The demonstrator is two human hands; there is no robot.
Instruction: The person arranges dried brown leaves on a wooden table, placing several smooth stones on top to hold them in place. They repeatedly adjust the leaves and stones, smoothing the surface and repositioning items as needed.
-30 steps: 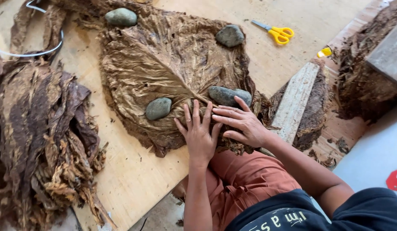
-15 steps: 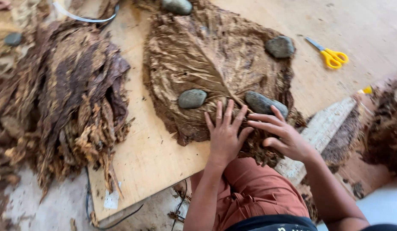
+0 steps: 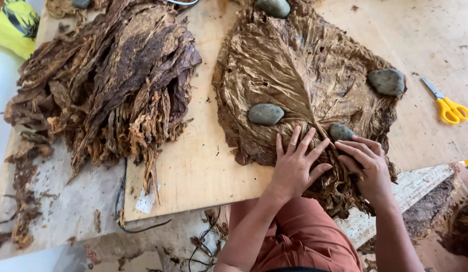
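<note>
Wooden board [image 3: 204,171] bears flattened leaf [image 3: 294,75]; both hands [image 3: 329,166] press it.

Pale wood board [image 3: 204,171], daylit floor.

A big dried brown leaf [image 3: 299,85] is lying spread on the wooden board [image 3: 204,166]. The left hand [image 3: 296,166] is pressing flat on the leaf's near edge, the right hand [image 3: 367,163] beside it, fingertips touching a grey stone [image 3: 341,132] sitting on the leaf. Yellow scissors [image 3: 448,106] are lying right of the leaf.
</note>
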